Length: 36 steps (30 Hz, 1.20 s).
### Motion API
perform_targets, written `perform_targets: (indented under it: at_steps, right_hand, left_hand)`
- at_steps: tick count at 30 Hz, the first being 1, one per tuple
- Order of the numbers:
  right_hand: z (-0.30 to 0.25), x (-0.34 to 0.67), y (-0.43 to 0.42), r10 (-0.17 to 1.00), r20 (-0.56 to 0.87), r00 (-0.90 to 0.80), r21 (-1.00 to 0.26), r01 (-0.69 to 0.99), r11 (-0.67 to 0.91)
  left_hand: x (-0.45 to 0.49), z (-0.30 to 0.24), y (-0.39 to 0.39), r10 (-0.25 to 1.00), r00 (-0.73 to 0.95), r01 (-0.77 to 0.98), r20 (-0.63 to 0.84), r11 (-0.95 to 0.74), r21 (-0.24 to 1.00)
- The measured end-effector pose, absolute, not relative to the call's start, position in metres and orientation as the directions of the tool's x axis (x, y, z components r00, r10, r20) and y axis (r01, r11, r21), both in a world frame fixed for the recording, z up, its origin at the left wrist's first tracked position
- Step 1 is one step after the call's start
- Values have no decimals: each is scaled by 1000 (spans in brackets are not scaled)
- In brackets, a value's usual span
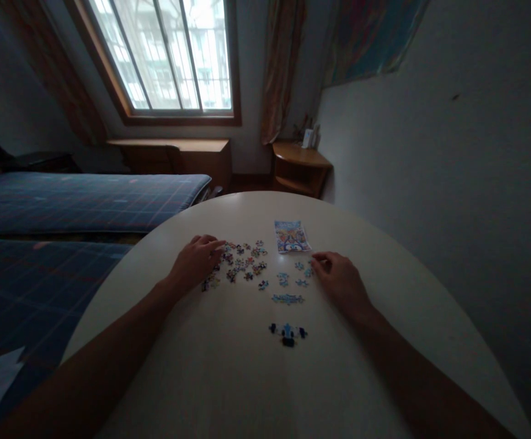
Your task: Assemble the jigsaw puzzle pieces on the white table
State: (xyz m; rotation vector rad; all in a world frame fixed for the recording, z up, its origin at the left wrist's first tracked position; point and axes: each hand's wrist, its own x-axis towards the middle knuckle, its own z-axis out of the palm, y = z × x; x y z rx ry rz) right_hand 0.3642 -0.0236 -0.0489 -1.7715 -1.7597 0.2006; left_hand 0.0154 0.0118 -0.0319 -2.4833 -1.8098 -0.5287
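Observation:
My left hand (pixel 197 257) lies at the left side of a loose pile of jigsaw puzzle pieces (pixel 240 264), fingers stretched over its edge. Across the table, my right hand (pixel 341 275) has thumb and index finger pinched together at a small light-blue puzzle piece (pixel 311 263); the other fingers are curled. Several light-blue pieces (pixel 283 279) lie apart to the left of that hand. Nearer me is a joined strip of light-blue pieces (pixel 288 299). Closest to me sits a joined dark and blue cluster (pixel 288 333). A colourful picture sheet (pixel 291 236) lies beyond the pieces.
The round pale table (pixel 228 378) fills the foreground. Beds with blue checked covers (pixel 86 201) stand to the left, and a white wall (pixel 430 158) is to the right. A wooden desk (pixel 192 145) and corner shelf (pixel 302 155) are beyond, near the window (pixel 178 55).

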Motion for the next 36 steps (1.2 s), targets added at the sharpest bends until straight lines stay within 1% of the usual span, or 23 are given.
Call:
perform_targets:
  at_steps: [3, 7, 15, 19, 23, 31, 36]
  right_hand:
    - [-48, 362, -25, 942, 320, 101, -507, 858, 81]
    - [-48, 361, -26, 936, 341, 91, -482, 872, 91]
    - [-47, 360, -26, 939, 334, 79, -446, 891, 83]
    - [-46, 359, -27, 939, 336, 68, -430, 899, 89]
    - [-44, 357, -28, 946, 315, 79, -414, 908, 62]
    - [-40, 352, -31, 950, 304, 78, -397, 916, 52]
    - [-38, 352, -32, 956, 283, 80, -405, 913, 43]
  left_hand:
    - [20, -37, 18, 922, 272, 921, 275, -332, 205]
    - [18, -41, 26, 939, 209, 933, 273, -275, 233]
    - [11, -43, 32, 949, 106, 946, 298, -189, 265]
    - [15, -41, 29, 943, 126, 938, 309, -215, 271]
    - [21, -40, 29, 940, 129, 930, 315, -225, 292]
    - [23, -46, 38, 944, 121, 887, 307, -242, 393]
    - [26, -44, 35, 934, 110, 849, 339, -266, 457]
